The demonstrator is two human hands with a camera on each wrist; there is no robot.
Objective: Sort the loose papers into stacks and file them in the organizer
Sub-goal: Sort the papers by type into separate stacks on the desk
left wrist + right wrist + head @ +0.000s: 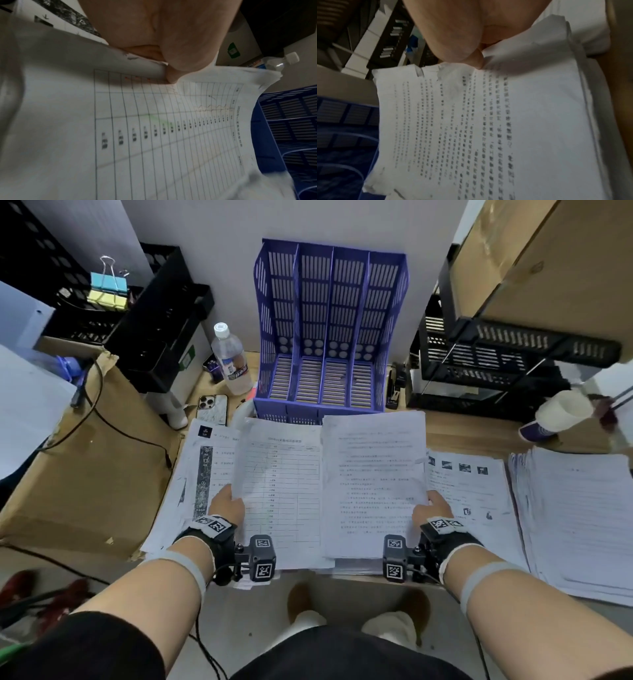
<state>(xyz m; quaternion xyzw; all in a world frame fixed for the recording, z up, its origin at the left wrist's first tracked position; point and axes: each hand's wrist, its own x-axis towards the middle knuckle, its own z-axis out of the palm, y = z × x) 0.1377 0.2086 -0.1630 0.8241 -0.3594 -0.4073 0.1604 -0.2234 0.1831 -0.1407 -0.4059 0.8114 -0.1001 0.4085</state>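
My left hand [228,501] pinches the left edge of a sheet with a printed table [281,491], thumb on top [171,75], and the sheet [154,135] curls up from the desk. My right hand [432,506] pinches the right edge of a text page [373,484], the top of a thin bundle [505,121]. Both lie side by side over more papers. The purple organizer [329,337] stands just behind them with its four slots showing no papers. A further sheet with small photos [469,487] and a tall stack of lined pages [579,518] lie to the right.
A water bottle [231,359] and a phone [213,409] stand left of the organizer. Black crates [507,361] and a paper cup [561,412] sit at right, a black stapler [394,392] beside the organizer. Cardboard [89,460] with a cable covers the left.
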